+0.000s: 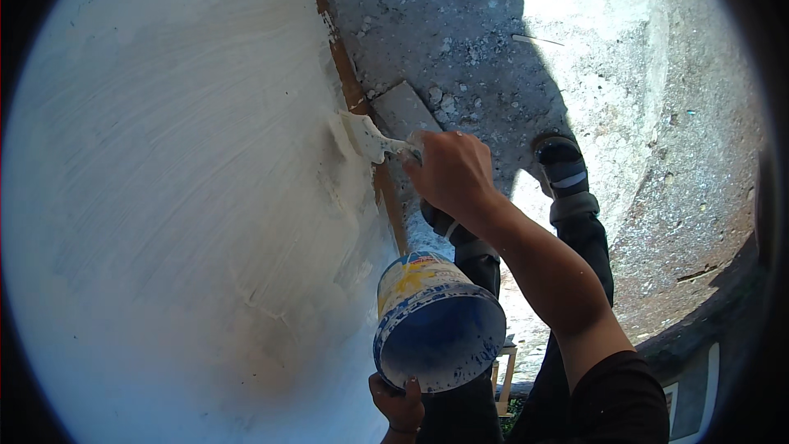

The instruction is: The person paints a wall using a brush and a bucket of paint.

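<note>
My right hand (454,168) is closed round the handle of a wide paintbrush (367,138) smeared with white. Its head lies against the whitish wall (205,148), at the wall's lower edge by a brown strip (343,62). Lower in the view, my left hand (399,403) grips the rim of a paint bucket (440,337), thumb over the edge. The bucket is tilted so that its blue, paint-spattered inside shows; how much paint it holds I cannot tell. Brush streaks and a few brownish patches mark the wall.
A flat slab (404,108) lies on the rough, debris-strewn ground (444,25) beside the wall's foot. My shod foot (563,166) stands on the ground to the right, where shade meets sunlight. A small wooden frame (506,378) shows behind the bucket. A thin stick (538,39) lies farther off.
</note>
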Tool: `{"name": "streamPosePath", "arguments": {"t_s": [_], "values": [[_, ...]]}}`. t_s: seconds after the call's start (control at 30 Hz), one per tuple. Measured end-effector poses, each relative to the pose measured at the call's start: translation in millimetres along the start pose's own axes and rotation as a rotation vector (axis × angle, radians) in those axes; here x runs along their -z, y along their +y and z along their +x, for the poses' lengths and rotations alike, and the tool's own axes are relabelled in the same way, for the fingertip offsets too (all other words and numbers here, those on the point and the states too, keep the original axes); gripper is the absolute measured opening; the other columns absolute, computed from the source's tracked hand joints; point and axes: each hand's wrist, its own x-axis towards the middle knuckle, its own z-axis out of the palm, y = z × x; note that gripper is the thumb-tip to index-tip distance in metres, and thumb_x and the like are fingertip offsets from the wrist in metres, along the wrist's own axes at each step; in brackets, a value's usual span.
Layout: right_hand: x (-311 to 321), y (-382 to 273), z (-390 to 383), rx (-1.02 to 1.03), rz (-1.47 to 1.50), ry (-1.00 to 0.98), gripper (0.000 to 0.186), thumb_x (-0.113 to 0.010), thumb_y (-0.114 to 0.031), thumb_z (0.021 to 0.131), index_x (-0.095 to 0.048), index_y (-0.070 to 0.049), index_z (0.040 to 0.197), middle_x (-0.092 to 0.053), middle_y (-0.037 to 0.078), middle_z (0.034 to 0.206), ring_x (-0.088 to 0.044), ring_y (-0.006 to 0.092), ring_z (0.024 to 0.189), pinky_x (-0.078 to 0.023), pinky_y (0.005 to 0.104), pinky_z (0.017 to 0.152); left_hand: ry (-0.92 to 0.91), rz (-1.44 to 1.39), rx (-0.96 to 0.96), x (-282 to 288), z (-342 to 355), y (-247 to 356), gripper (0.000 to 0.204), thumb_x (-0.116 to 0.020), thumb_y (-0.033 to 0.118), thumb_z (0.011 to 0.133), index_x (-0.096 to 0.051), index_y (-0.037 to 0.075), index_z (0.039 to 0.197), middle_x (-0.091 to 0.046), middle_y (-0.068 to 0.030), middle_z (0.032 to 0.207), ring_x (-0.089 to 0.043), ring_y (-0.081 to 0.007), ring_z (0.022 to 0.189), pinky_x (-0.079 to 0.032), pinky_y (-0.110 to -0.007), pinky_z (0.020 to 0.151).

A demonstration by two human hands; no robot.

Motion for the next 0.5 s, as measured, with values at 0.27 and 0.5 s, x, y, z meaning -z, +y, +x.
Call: {"name": "streamPosePath", "arguments": {"t_s": [0.27, 0.5], "values": [[0.4, -3.5, -7.9, 0.147, 0.103, -0.037, 0.023, -0.065, -0.025, 0.071, -0.064, -0.004, 0.080, -0.060, 0.015, 0.062, -0.060, 0.0315, 0.059, -0.047, 0.0393, 0.057, 0.046, -0.020, -0.021, 3.5, 3.7, 2.2, 0.042, -0.058, 0.019, 0.070, -0.037, -0.002, 0.100, -0.048, -0.0102, 0.094, -0.047, -0.0158, 0.086, -0.040, -0.030, 0.081], [-9.6, 0.1, 13.5, -0.005, 0.006, 0.045, 0.021, -0.065, -0.025, 0.072, -0.065, -0.006, 0.079, -0.060, 0.014, 0.063, -0.060, 0.0324, 0.061, -0.047, 0.0391, 0.058, -0.001, 0.036, -0.006, 5.2, 1.3, -10.2, 0.043, -0.057, 0.017, 0.069, -0.037, -0.002, 0.103, -0.048, -0.0105, 0.095, -0.047, -0.0165, 0.088, -0.039, -0.030, 0.082]]}}
